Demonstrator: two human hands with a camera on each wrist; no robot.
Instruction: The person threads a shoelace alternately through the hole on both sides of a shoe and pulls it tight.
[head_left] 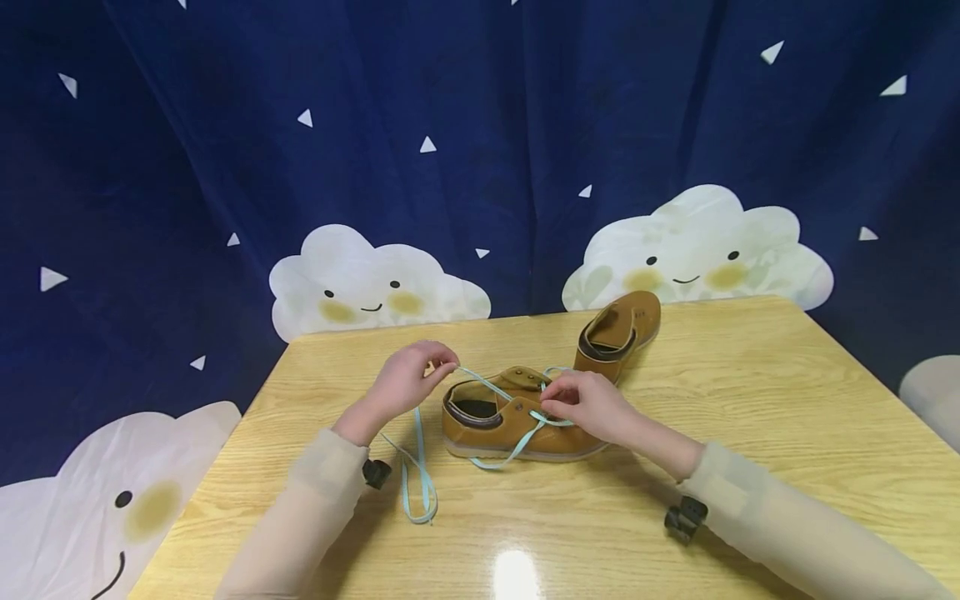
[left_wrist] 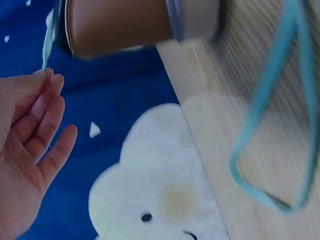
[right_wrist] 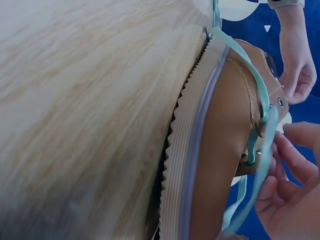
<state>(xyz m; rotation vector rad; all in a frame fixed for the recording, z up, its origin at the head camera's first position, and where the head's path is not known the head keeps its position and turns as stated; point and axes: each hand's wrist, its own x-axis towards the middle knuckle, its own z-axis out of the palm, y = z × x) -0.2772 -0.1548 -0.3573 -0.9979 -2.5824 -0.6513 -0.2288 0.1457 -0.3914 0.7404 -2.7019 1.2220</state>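
A tan leather shoe (head_left: 480,437) lies on its sole on the table, its toe to the right. A light blue shoelace (right_wrist: 256,77) passes through its eyelets. Thumb and finger of my left hand (head_left: 408,379) pinch one stretch of lace (left_wrist: 47,47), drawn out above the shoe's opening at its heel side. My right hand (head_left: 592,404) is at the eyelet flaps, fingers bent and thumb close to the forefinger. In the right wrist view its fingertips (right_wrist: 278,137) lie beside the flap and lace; whether they grip either is unclear.
Another tan shoe (head_left: 641,317), with no lace visible, stands behind to the right, close to the first. Loose lace (head_left: 431,497) hangs and loops onto the wooden table (head_left: 600,533) below my left hand. A dark blue curtain (head_left: 480,167) with clouds hangs behind the table.
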